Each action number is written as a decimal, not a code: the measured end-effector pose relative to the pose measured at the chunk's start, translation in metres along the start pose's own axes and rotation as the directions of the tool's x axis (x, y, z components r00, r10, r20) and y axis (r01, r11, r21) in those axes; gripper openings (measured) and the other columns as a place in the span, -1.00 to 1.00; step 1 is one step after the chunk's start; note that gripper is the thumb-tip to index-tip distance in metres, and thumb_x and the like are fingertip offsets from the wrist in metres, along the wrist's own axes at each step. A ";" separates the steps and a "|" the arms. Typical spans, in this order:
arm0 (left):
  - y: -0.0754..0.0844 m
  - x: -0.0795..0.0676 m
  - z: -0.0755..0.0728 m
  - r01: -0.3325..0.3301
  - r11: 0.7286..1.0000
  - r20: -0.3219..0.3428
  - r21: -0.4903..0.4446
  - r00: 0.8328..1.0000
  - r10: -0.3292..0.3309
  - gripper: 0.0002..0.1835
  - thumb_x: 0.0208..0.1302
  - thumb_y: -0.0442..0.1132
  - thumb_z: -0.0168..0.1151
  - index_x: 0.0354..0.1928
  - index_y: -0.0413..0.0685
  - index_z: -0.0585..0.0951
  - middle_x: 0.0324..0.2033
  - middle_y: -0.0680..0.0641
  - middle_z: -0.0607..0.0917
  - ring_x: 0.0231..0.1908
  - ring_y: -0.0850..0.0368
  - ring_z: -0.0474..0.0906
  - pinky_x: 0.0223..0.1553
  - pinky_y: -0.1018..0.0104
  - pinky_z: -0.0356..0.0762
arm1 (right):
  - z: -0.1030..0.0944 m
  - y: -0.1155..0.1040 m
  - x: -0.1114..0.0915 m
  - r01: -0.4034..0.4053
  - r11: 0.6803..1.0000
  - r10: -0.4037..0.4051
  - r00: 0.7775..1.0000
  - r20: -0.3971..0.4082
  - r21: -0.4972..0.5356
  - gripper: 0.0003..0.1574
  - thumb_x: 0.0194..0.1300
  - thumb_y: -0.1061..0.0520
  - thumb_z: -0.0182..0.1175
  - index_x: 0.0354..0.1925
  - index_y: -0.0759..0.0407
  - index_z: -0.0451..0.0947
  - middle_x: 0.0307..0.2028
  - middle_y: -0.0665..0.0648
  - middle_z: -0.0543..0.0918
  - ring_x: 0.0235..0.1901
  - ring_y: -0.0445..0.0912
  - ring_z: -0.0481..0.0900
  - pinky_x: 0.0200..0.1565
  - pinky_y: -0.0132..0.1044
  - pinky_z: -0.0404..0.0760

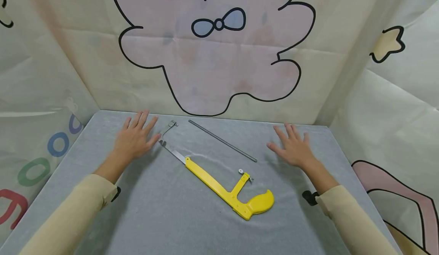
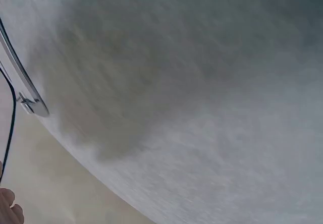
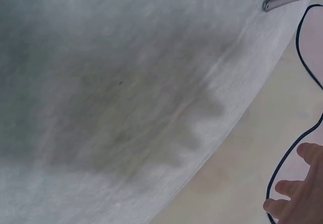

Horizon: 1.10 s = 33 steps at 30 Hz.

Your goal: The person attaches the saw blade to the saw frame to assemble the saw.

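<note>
A hacksaw frame [image 1: 209,180] with a yellow handle and a grey metal front arm lies slantwise on the cloth-covered table, with no blade fitted between its two posts. Beyond it lies a thin grey hacksaw blade [image 1: 223,140], apart from the frame; one end of the blade [image 3: 285,2] also shows in the right wrist view. My left hand [image 1: 133,137] is spread palm down over the table, its thumb overlapping the frame's front end in the head view. To the right of the blade, my right hand [image 1: 291,146] is spread the same way, holding nothing. Both hands cast shadows on the cloth.
Grey cloth covers the table [image 1: 154,217]. A printed curtain [image 1: 219,72] with a cartoon animal stands along the back edge, and further printed sheets [image 1: 394,106] hang at both sides. Wing nuts [image 1: 251,179] stick out from the frame's rear post.
</note>
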<state>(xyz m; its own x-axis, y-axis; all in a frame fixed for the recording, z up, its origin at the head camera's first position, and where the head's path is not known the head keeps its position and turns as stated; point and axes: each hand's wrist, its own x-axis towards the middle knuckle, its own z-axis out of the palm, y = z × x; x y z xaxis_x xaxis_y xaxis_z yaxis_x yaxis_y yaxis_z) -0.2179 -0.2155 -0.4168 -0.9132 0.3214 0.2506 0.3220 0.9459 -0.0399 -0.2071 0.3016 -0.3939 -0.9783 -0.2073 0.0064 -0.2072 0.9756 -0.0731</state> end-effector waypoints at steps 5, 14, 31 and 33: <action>0.015 0.004 -0.001 -0.027 1.000 0.022 0.003 0.999 0.027 -0.28 0.28 0.23 -0.10 0.39 0.06 0.15 0.40 -0.19 0.01 0.37 -0.12 -0.12 0.27 -0.16 -0.11 | -0.002 -0.010 0.002 0.029 1.000 -0.029 0.999 -0.015 0.003 0.01 0.20 -0.52 -0.22 0.43 -0.05 -0.07 0.40 0.32 -0.13 0.36 0.27 -0.20 0.11 0.44 -0.35; 0.044 0.006 0.005 -0.069 0.997 0.034 -0.042 0.997 0.070 -0.26 0.26 0.24 -0.08 0.40 0.07 0.13 0.39 -0.23 0.00 0.36 -0.14 -0.06 0.28 -0.12 -0.07 | 0.000 -0.024 0.004 0.081 0.997 -0.081 0.996 -0.049 -0.001 0.03 0.19 -0.51 -0.17 0.41 0.05 -0.01 0.38 0.26 0.05 0.34 0.23 -0.05 0.18 0.33 -0.12; 0.100 0.005 0.001 -0.184 0.964 0.030 -0.193 0.981 0.194 -0.22 0.27 0.25 -0.08 0.38 -0.09 0.16 0.35 -0.25 0.13 0.34 -0.11 0.06 0.25 -0.04 0.10 | -0.002 -0.043 0.007 0.065 0.932 -0.088 0.995 0.046 0.357 0.18 -0.03 -0.46 0.19 0.39 0.05 0.06 0.32 0.15 0.23 0.24 0.11 0.25 0.14 0.13 0.29; 0.106 0.005 0.000 -0.183 0.957 0.049 -0.224 0.979 0.199 -0.21 0.27 0.24 -0.07 0.37 -0.16 0.16 0.34 -0.27 0.14 0.32 -0.12 0.08 0.24 -0.03 0.13 | -0.001 -0.044 0.009 0.072 0.912 -0.103 0.993 0.058 0.404 0.18 -0.08 -0.45 0.24 0.37 0.04 0.10 0.30 0.14 0.27 0.19 0.09 0.32 0.09 0.10 0.35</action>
<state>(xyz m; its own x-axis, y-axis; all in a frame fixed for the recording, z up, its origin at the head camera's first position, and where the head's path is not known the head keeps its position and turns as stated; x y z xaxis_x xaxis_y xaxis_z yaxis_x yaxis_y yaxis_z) -0.1882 -0.1131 -0.4200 -0.8420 0.5049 0.1902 0.5316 0.8366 0.1327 -0.2063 0.2569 -0.3900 -0.9495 -0.3109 -0.0435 -0.2554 0.8455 -0.4690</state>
